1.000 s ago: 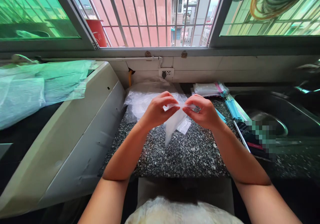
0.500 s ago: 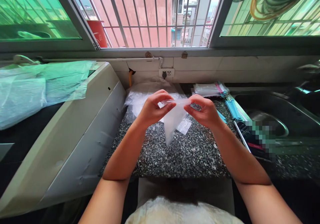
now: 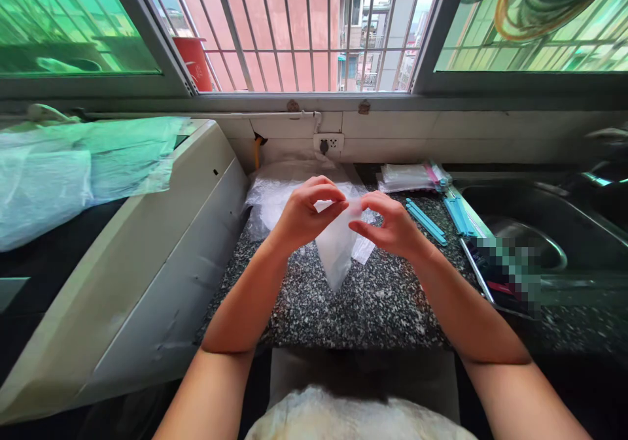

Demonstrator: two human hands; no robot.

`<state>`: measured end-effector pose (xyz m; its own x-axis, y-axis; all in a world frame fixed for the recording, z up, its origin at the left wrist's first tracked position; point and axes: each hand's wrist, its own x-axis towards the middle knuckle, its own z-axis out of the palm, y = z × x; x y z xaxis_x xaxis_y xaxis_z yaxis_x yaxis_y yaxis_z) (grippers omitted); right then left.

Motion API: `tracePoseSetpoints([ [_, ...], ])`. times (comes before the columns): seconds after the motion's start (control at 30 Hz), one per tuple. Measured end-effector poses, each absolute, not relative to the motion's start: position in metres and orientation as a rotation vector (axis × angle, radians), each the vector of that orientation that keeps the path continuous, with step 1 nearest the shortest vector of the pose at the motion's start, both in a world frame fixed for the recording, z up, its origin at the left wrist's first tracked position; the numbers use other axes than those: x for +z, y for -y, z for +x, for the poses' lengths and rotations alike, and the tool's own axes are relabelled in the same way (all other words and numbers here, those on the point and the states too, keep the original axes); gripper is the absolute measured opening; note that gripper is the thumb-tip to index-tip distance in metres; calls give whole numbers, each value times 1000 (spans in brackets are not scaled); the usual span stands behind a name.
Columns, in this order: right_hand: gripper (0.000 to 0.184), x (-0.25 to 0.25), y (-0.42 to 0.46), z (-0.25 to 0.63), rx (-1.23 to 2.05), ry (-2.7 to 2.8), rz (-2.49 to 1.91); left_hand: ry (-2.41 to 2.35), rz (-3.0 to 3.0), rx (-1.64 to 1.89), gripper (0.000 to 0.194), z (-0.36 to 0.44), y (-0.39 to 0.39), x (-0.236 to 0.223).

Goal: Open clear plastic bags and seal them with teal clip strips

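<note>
The head view takes in, at far left, crumpled plastic sheeting [image 3: 127, 162] draped over a cream-coloured appliance [image 3: 167, 224]. Next, a heap of clear plastic bags [image 3: 267, 188] lies on the speckled stone counter [image 3: 373, 309], below a wall socket [image 3: 335, 142]. In front, the left hand [image 3: 314, 211] has thumb and fingertips pinched together on the top edge of a translucent plastic bag [image 3: 334, 250], which hangs to a point above the counter, between the hands. The right hand [image 3: 387, 223] has thumb and forefinger parted beside that edge; whether a fingertip touches the plastic, I cannot tell. Beyond it lie a stack of clear bags [image 3: 405, 177], slim blue strips [image 3: 426, 221] and, far right, a dark sink [image 3: 495, 195].
</note>
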<state>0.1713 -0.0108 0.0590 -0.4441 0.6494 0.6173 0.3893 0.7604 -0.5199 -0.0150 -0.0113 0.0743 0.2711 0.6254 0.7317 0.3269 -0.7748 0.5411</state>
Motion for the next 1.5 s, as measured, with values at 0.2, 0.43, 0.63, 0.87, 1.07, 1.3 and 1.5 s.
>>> tracePoseSetpoints([
  [0.2, 15, 48, 4, 166, 516, 2130, -727, -833, 2175, 1533, 10, -19, 11, 77],
  [0.43, 15, 44, 4, 163, 526, 2117, -740, -848, 2169, 1505, 13, -23, 11, 80],
  [0.63, 16, 42, 2, 162, 488, 2149, -728, -917, 2225, 1441, 13, -25, 11, 80],
  [0.87, 13, 41, 2, 162, 531, 2188, -753, -915, 2157, 1513, 11, -29, 10, 80],
  [1.07, 15, 35, -5, 162, 565, 2254, -754, -942, 2123, 1562, 12, -35, 11, 86],
  [1.3, 16, 30, -6, 161, 616, 2212, -774, -931, 2124, 1619, 12, -39, 11, 89],
  [1.5, 12, 27, -10, 162, 658, 2208, -781, -954, 2110, 1634, 12, -42, 10, 89],
])
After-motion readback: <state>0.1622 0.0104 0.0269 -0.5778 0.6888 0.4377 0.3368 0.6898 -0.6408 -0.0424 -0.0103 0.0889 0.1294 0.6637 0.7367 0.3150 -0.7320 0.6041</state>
